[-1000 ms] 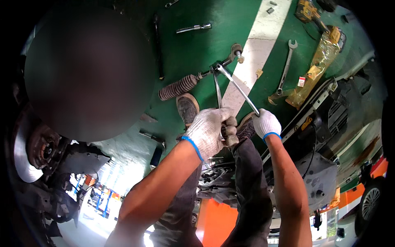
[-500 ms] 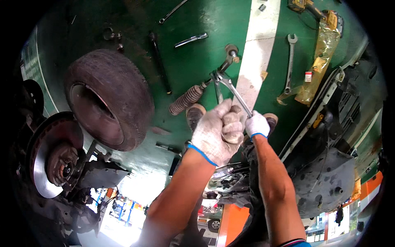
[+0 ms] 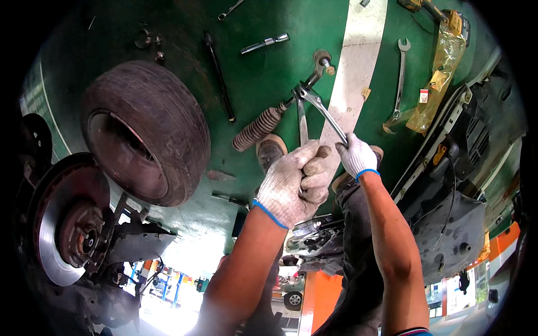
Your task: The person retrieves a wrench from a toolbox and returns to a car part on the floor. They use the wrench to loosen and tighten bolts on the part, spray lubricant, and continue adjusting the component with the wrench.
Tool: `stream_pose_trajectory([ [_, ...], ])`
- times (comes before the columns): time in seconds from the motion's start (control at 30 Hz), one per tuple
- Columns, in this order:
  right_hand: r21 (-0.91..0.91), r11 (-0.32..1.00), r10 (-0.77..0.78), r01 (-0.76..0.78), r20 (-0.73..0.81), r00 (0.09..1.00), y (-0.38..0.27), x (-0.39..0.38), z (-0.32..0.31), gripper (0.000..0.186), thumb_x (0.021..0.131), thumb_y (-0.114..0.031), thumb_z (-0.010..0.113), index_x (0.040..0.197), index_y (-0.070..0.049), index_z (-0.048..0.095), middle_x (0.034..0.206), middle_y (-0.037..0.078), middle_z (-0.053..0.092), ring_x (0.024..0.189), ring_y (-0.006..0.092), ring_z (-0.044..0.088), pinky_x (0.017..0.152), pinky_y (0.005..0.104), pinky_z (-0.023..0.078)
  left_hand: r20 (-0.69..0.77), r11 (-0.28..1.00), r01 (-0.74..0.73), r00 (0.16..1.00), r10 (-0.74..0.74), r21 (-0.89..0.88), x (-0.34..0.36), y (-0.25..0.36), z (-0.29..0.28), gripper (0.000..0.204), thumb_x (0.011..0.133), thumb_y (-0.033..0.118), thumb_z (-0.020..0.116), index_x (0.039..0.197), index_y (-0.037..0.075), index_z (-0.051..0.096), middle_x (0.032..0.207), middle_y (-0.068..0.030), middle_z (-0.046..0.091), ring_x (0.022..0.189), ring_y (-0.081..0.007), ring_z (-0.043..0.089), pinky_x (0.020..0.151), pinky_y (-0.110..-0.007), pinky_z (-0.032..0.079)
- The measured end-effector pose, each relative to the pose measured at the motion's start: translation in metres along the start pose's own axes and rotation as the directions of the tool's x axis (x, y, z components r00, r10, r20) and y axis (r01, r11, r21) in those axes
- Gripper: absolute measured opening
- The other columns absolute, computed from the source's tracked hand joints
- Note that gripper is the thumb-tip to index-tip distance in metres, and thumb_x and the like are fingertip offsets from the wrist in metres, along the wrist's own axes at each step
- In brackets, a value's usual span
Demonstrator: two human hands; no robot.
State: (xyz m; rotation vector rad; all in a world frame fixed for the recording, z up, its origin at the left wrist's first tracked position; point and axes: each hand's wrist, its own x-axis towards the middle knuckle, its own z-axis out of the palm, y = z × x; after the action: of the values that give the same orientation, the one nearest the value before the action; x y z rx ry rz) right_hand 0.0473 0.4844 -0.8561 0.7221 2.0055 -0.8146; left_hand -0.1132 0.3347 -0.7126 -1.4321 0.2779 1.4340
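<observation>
My left hand (image 3: pixel 296 180), in a white knit glove with a blue cuff, is closed in a fist around one wrench (image 3: pixel 302 120). My right hand (image 3: pixel 357 156), gloved alike, grips the end of a second wrench (image 3: pixel 329 118). The wrench heads meet on a tie rod between the tie rod end (image 3: pixel 322 60) and a ribbed rubber boot (image 3: pixel 259 129). From there the handles spread apart in a narrow V toward me. The lower part of the left wrench is hidden in my fist.
A wheel with its tire (image 3: pixel 148 131) lies left, beside a brake disc (image 3: pixel 73 224). On the green floor are a black bar (image 3: pixel 219 75), a chrome tool (image 3: pixel 264 43) and a combination wrench (image 3: pixel 401 75). Rightward are a yellow power tool (image 3: pixel 454 25), plastic wrapping (image 3: pixel 440 75) and a dark car panel (image 3: pixel 448 229).
The view has shifted slightly. My right hand and its wrench end sit a little higher and farther right. Both hands keep their grip, and the wrench heads stay on the tie rod.
</observation>
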Motion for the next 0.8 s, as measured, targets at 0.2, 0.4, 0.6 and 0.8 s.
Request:
stream_pose_trajectory([
  [0.2,-0.06,0.997,-0.044,0.041,-0.044,0.998,-0.004,0.008,-0.006,0.028,0.097,-0.033,0.06,0.102,-0.006,0.061,0.092,0.025,0.07,0.087,0.0469,0.068,0.077,0.056,0.053,0.099,0.992,0.059,0.994,-0.048,-0.109,-0.001,0.008,-0.005,0.038,0.111,0.029,0.041,0.112,-0.004,0.058,0.059,0.0059,0.031,0.044,-0.0055,0.03,0.037,-0.022,0.023],
  [0.4,-0.119,0.993,0.009,-0.013,-0.035,0.999,0.023,0.038,0.018,0.018,0.094,-0.024,0.054,0.102,-0.011,0.063,0.093,0.023,0.071,0.09,0.0454,0.069,0.08,0.0558,0.054,0.27,0.962,0.136,0.96,-0.069,-0.237,-0.016,0.041,-0.001,0.042,0.112,0.026,0.034,0.119,-0.011,0.052,0.062,0.0014,0.036,0.046,-0.0085,0.036,0.039,-0.025,0.031],
  [0.6,-0.081,0.996,0.043,-0.047,-0.049,0.998,0.024,0.037,0.041,0.019,0.093,-0.025,0.054,0.105,-0.013,0.063,0.092,0.023,0.071,0.088,0.0453,0.069,0.079,0.0565,0.053,0.339,0.97,0.178,0.934,-0.114,-0.166,-0.024,0.055,0.0,0.034,0.11,0.021,0.034,0.12,-0.009,0.048,0.069,0.0011,0.038,0.052,-0.0084,0.038,0.042,-0.023,0.031],
  [0.8,-0.038,0.998,0.047,-0.049,-0.044,0.998,0.028,0.039,0.04,0.019,0.091,-0.023,0.053,0.103,-0.013,0.064,0.091,0.024,0.07,0.088,0.0454,0.069,0.079,0.0566,0.054,0.074,0.99,0.129,0.988,-0.133,0.057,-0.029,0.055,0.013,0.036,0.112,0.022,0.031,0.12,-0.007,0.05,0.064,0.0034,0.033,0.048,-0.0071,0.035,0.038,-0.024,0.027],
])
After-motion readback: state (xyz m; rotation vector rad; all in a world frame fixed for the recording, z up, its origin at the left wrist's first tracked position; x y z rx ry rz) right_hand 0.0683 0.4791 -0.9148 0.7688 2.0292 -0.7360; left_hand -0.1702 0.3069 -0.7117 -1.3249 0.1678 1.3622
